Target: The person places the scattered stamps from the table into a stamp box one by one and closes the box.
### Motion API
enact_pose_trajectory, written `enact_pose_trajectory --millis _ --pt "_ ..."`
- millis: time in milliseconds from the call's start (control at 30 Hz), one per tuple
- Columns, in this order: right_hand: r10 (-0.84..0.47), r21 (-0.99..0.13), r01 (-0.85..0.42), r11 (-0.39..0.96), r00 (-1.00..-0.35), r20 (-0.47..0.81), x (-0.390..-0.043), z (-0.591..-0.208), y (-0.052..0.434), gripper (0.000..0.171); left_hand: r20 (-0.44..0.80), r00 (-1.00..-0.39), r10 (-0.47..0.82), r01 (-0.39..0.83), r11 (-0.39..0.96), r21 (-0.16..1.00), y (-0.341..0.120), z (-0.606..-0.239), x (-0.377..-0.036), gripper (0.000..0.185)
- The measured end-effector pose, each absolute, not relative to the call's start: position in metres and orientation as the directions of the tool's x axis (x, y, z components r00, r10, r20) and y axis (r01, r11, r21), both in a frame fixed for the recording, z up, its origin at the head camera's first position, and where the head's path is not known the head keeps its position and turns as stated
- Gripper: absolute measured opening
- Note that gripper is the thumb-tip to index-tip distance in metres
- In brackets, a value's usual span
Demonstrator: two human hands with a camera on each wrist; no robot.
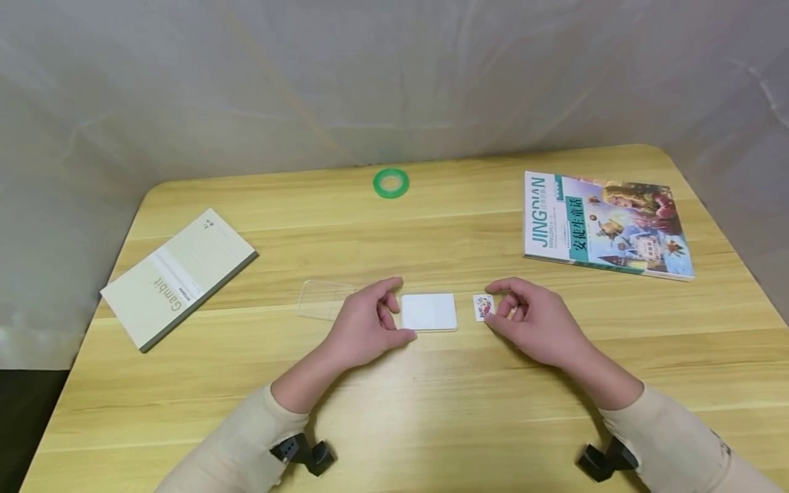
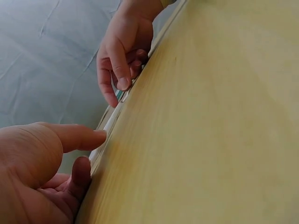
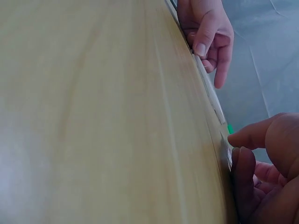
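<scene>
head view first: hands meet at the near middle of the wooden table [image 1: 394, 411], with the white card [image 1: 429, 312] lying flat between them, its long axis running left to right. left hand [image 1: 365, 323] sits just left of the card, thumb tip touching the near left corner and forefinger arched over the far left edge, fingers curled but not wrapped around it. right hand [image 1: 535, 322] is right of the card and holds a small picture sticker [image 1: 483, 307] pinched between thumb and forefinger; the sticker sits just beside the card's right edge, apart from it by a narrow strip of table. left hand is the nearer one to the card. a clear plastic sleeve [image 1: 323, 300] lies flat behind the left hand. further off are a pale notebook [image 1: 179, 277] at the left, a green tape roll [image 1: 391, 183] at the far middle and a picture book [image 1: 607, 224] at the far right.

left wrist view: thumb and forefinger of the left hand [image 2: 35, 177] are parted, tips at the card's thin edge [image 2: 103, 135]; the right hand [image 2: 122, 51] shows beyond, fingers bent down.

right wrist view: right hand [image 3: 266, 168] has thumb and forefinger closed on the sticker's edge [image 3: 227, 150]; the left hand [image 3: 208, 35] is further along, fingertips down at the card.
</scene>
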State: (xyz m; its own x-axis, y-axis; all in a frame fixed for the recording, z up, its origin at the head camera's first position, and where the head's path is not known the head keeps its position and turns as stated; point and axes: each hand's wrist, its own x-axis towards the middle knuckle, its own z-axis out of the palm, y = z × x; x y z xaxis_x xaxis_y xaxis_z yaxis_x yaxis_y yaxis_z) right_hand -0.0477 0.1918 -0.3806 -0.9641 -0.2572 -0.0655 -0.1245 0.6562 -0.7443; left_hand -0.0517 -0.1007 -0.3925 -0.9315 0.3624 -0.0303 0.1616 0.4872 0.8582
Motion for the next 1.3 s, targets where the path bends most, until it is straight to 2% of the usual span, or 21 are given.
enact_pose_trajectory --millis 200,333,500,767,1300 --pt "-0.258 -0.713 -0.141 0.687 -0.965 -0.057 -0.0489 -0.3830 0.1912 0.032 -0.036 -0.926 0.375 0.170 0.502 0.848 -0.1007 -0.3911 -0.0536 0.082" --pt "-0.255 -0.706 -0.141 0.694 -0.965 -0.057 -0.0492 -0.3828 0.1909 0.031 -0.029 -0.922 0.387 0.190 0.514 0.836 -0.1008 -0.3912 -0.0546 0.075" --pt "-0.253 -0.704 -0.145 0.695 -0.966 -0.051 -0.0484 -0.3824 0.1902 0.031 -0.049 -0.925 0.376 0.165 0.515 0.841 -0.1007 -0.3913 -0.0548 0.065" --pt "-0.261 -0.700 -0.190 0.688 -0.965 0.007 -0.0450 -0.3822 0.1898 0.031 -0.056 -0.930 0.362 0.146 0.507 0.849 -0.1004 -0.3907 -0.0543 0.062" --pt "-0.276 -0.776 -0.221 0.591 -0.959 0.063 -0.0439 -0.3855 0.1892 0.029 -0.037 -0.932 0.359 0.165 0.516 0.840 -0.0988 -0.3929 -0.0558 0.062"
